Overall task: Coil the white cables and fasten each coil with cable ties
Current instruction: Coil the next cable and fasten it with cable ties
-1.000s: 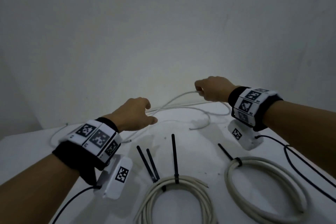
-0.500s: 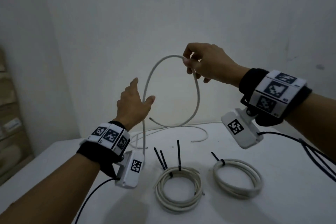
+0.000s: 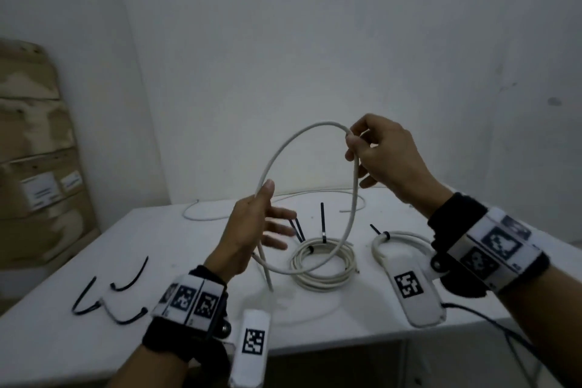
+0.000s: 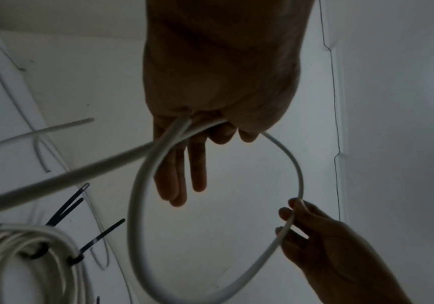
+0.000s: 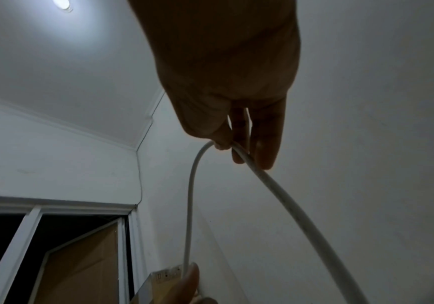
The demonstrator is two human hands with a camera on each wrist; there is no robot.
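A white cable [image 3: 283,151] hangs in the air as one round loop above the table. My right hand [image 3: 356,148] pinches the loop's top right between thumb and fingers [image 5: 226,144]. At the loop's left side, my left hand [image 3: 261,217] holds two crossing strands [image 4: 182,127] under its thumb, with two fingers stretched out. A short tail [image 3: 266,274] hangs down from it. Beneath the loop a tied coil [image 3: 321,264] lies with black cable ties [image 3: 322,220] sticking up. A second tied coil [image 3: 400,238] lies to its right, partly hidden by my right wrist.
More white cable [image 3: 204,216] lies along the back of the white table [image 3: 78,340]. Loose black cable ties [image 3: 132,277] lie at the front left. Cardboard boxes [image 3: 31,167] stand left of the table; walls close in behind and to the right.
Both hands have risen from the table with the cable. It now forms a closed loop in the air, and my left hand has taken hold of it.
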